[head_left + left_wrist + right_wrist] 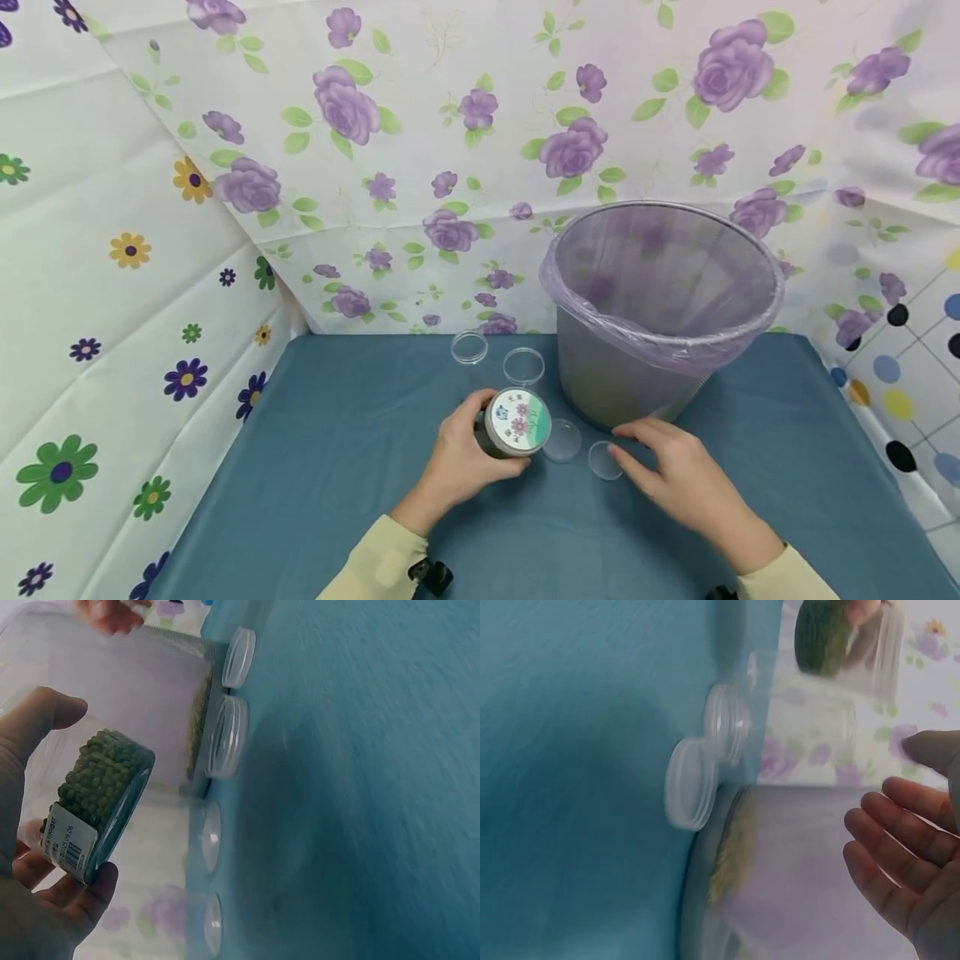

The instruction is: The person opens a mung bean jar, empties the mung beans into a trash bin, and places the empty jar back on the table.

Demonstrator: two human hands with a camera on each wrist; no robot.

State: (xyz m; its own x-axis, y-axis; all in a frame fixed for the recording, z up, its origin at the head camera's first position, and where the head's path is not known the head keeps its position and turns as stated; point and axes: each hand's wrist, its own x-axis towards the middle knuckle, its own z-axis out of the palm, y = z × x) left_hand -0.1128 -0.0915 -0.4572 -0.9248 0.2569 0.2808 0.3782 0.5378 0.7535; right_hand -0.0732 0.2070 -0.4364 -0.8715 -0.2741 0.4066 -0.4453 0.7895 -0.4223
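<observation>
Your left hand grips the jar, its top leaning right toward your empty, loose-fingered right hand.

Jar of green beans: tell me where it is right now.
In the head view, the jar is just below the middle, gripped in the left hand, to the left of the bin.

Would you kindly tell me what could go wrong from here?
The left hand holds the bean jar off the table, so a slip might drop it. Swung back, it could knock over the clear jar behind it. The right hand, hovering by a loose lid, might nudge that away.
</observation>
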